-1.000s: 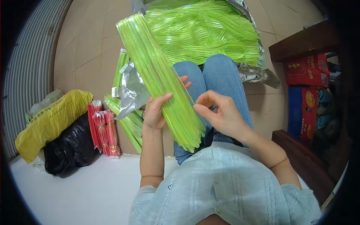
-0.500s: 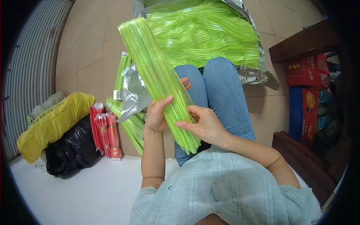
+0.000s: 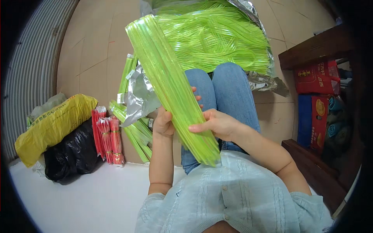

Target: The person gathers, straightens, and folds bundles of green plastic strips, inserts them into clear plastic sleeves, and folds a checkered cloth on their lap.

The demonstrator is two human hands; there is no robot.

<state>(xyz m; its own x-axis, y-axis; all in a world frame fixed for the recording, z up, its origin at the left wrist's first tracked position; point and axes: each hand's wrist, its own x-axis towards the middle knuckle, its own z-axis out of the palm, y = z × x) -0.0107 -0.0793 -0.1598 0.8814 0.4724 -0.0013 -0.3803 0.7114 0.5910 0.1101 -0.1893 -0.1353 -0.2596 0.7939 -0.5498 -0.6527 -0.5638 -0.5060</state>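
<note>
A long, flat bundle of shiny yellow-green plastic strips slants across my lap, its lower end close to my shirt. My left hand is wrapped round its left edge, with fingertips showing past the far side. On the right edge my right hand grips the bundle, thumb lying on top and fingers beneath. Beyond my knees, a large heap of loose green strips lies in silver foil wrapping.
Left on the floor are tied green bundles, crumpled foil, wrapped red bundles, a yellow bag and a black bag. Dark wooden furniture stands at right, with red boxes inside.
The strip bundle has shifted slightly right, its lower end now nearer my shirt. Both hands stay on it; my right hand has moved a little rightward and its thumb now lies across the strips.
</note>
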